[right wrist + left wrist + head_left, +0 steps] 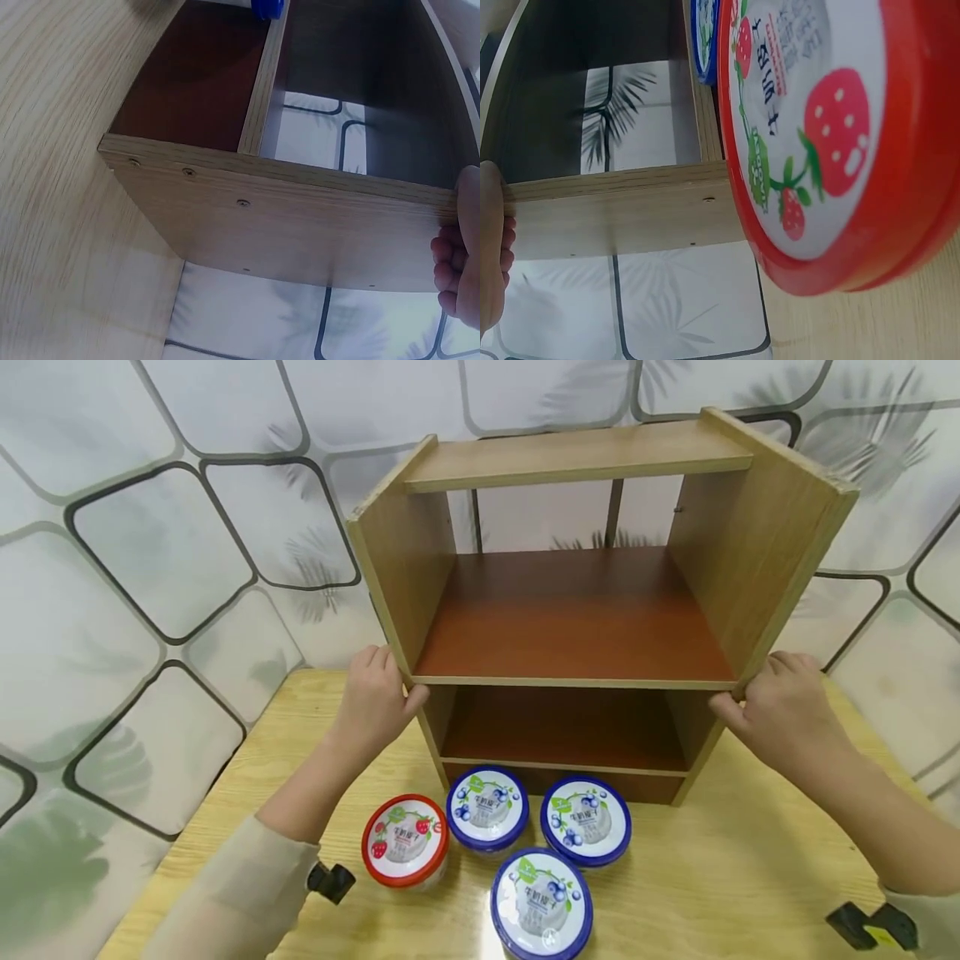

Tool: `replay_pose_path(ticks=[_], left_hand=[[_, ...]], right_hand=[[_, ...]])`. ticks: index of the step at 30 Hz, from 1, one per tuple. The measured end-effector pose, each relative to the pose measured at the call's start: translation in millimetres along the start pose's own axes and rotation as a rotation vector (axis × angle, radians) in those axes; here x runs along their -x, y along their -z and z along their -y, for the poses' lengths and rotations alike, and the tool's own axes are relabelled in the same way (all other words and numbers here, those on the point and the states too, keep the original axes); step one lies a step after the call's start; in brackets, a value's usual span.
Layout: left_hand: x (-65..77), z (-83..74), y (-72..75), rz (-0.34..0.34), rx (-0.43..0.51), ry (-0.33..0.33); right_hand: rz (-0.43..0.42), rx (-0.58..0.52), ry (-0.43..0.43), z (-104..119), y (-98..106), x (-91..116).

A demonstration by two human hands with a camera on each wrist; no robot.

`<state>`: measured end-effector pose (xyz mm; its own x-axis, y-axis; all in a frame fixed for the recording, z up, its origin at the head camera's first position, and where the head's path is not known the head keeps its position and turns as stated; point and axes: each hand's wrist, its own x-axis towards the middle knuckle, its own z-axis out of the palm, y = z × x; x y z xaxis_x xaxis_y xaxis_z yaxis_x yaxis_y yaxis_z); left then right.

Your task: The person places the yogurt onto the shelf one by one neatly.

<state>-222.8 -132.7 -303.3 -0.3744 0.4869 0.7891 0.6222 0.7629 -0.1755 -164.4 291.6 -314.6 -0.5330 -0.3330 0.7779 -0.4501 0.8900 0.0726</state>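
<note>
A small wooden shelf unit (577, 622) with pale side panels and reddish-brown boards stands upright on the table. My left hand (375, 693) grips the front edge of its left panel near the middle board, thumb in front. The right hand (783, 706) holds the right panel's edge at a similar height; in the right wrist view its curled fingers (448, 274) lie along the panel's outer face. Before the unit sit a red-lidded tub (405, 841) with strawberries and three blue-lidded tubs with blueberries: one left (487, 808), one right (586, 821), one nearest me (542, 903).
The light wood table (720, 893) carries everything. Behind it, a patterned wall covering (187, 552) runs close to the back of the unit. The red-lidded tub (810, 142) looms large beside the left wrist camera. Black wrist camera mounts (331, 882) sit at both sleeves.
</note>
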Motion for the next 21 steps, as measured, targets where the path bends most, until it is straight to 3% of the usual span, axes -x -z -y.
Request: replay_pose_path(ticks=[6,14,21], left_hand=[[0.3,4.1,-0.1,0.023,0.011,0.032],[1.4,2.8,6.4,0.087,0.001,0.072],[0.4,4.6,6.4,0.098,-0.019,0.072]], right_hand=[[0.013,-0.015,-0.039,5.3,-1.6,0.1],[-0.054,0.051,-0.039,10.1,-3.1,-2.4],[-0.074,0.045,-0.018,10.0,-1.4,-2.3]])
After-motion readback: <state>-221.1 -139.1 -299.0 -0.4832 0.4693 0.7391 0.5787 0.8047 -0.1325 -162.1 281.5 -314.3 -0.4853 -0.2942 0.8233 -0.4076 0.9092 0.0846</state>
